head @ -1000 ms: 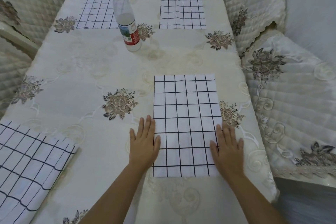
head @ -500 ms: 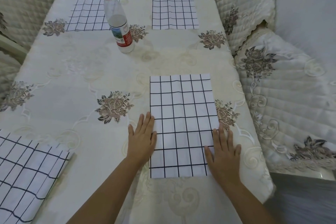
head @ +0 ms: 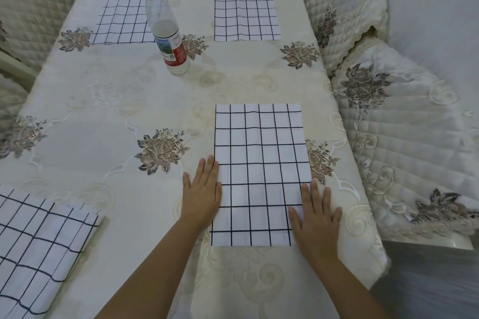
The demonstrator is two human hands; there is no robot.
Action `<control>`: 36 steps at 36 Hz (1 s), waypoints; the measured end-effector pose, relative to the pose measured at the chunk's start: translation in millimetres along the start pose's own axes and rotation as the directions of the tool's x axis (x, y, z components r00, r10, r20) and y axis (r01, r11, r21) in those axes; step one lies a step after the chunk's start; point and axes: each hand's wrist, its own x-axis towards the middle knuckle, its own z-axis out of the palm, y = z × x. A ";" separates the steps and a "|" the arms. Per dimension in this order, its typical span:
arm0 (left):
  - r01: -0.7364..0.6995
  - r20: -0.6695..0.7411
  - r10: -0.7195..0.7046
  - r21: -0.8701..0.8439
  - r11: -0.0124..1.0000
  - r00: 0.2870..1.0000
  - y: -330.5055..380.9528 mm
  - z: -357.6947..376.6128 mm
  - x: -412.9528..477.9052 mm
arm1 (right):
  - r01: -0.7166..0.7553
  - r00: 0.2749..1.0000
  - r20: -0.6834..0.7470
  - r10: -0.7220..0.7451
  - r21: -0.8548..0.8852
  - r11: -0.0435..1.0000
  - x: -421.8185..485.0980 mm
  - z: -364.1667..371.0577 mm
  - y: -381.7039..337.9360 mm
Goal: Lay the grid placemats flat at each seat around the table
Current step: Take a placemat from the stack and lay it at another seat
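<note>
Neither hand has shifted: left hand [head: 202,197] and right hand [head: 315,220] lie flat, fingers straight (gripping nothing), pressing the side edges of the near placemat [head: 259,163].

Just the one head-worn wide-angle view here. Looking forward and steeply down along the table [head: 129,101] from its near end, far end right up at the top edge. Pretty close in, both forearms in frame from the bottom edge, left hand [head: 202,194] and right hand [head: 315,217] low in the middle. Aimed a touch right of centre, quilted chair covers [head: 401,137] filling the right side. Straight edges bowed a bit by the lens.
</note>
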 end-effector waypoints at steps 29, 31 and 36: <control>-0.009 -0.078 0.017 0.091 0.996 0.997 14.4 23.4 -28.2 | 0.118 0.992 -0.052 -0.117 0.033 0.992 25.0 -4.8 13.6; -0.026 -0.124 0.032 0.047 0.999 0.992 13.0 20.4 -22.3 | 0.102 0.994 -0.050 -0.098 0.071 0.992 32.4 -8.5 17.1; -0.104 -0.280 0.066 -0.123 0.987 0.958 21.8 8.4 9.5 | 0.003 0.996 -0.086 0.019 0.244 0.970 56.6 -17.7 -11.2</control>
